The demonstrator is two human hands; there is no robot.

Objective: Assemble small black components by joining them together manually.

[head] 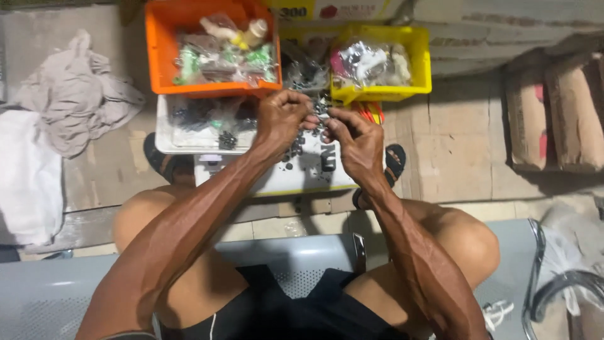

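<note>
My left hand [281, 118] and right hand [354, 140] pinch a small metal part [321, 113] between fingertips above the white box [277, 179]. It looks light, rigid and slippery; I grip its edges.

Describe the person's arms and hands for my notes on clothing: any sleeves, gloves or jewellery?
Both forearms are bare right up to the bottom of the picture, with no sleeves showing. The left hand and right hand wear no gloves. No watch, bracelet or ring can be seen. The arms look lean, with raised veins along them.
</note>
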